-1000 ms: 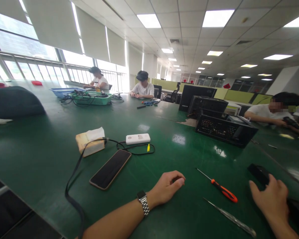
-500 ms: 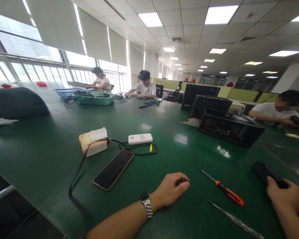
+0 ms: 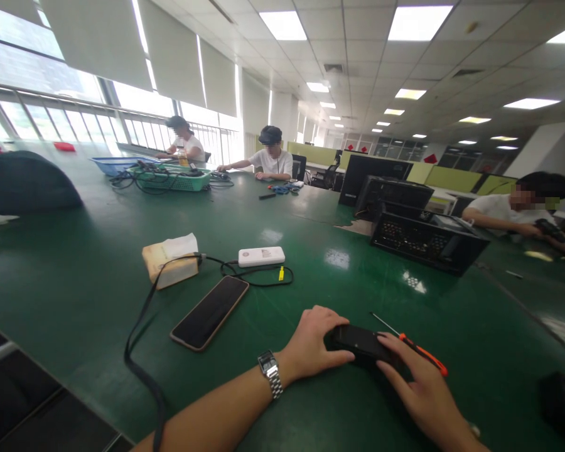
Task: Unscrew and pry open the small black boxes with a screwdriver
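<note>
A long black device (image 3: 363, 342), its exact kind unclear, lies low over the green table between my hands. My left hand (image 3: 313, 342) grips its left end, thumb in front and fingers behind. On the other end, the thumb and fingers of my right hand (image 3: 424, 383) are closed around it. Just behind my right hand lies a screwdriver (image 3: 424, 355) with an orange and black handle, partly covered by the fingers. A smartphone (image 3: 210, 312) rests face up to the left of my left hand.
A tissue pack (image 3: 172, 263), a white power bank-like box (image 3: 261, 256) and a black cable (image 3: 141, 314) lie at left. Black computer equipment (image 3: 424, 242) stands at back right. Green basket (image 3: 193, 179) holds cables. A dark object (image 3: 562, 402) sits at right. Several people sit around.
My right hand has brought the black device leftward from the far right to my left hand, which has closed on its end. The thin metal tool in front is now out of sight.
</note>
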`<state>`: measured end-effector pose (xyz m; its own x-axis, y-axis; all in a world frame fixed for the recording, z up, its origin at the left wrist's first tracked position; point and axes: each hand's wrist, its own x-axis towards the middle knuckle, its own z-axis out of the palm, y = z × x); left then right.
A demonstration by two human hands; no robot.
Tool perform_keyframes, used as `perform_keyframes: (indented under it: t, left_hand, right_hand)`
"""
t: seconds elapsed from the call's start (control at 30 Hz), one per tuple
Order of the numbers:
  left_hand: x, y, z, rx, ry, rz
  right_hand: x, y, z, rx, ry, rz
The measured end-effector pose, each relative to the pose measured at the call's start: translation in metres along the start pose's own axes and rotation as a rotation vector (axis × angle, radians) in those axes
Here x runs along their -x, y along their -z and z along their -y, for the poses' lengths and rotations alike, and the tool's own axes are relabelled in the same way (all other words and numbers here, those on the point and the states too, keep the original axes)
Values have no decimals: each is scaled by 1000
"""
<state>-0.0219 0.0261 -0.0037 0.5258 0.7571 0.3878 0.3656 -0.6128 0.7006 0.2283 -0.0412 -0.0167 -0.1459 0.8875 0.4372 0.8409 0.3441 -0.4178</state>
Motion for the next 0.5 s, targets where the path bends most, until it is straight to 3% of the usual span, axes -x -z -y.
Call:
perform_keyframes:
  t: [0.1, 0.23, 0.3, 0.4, 0.5]
  left_hand:
    - [-1, 1, 1, -41, 8, 18]
    - [-1, 2, 2, -43, 34, 39]
    - [-2, 2, 2, -26, 58, 53]
    - [-2, 2, 0, 0, 108, 76]
    - [-2, 4, -2, 11, 139, 94]
  right_hand:
    - [0, 6, -10, 44, -37, 32]
    - [-1, 28, -55, 172, -307, -32]
    - [0, 36, -78, 166, -397, 48]
    - [3, 42, -97, -10, -470, 110]
    - [5, 44, -89, -308, -553, -102]
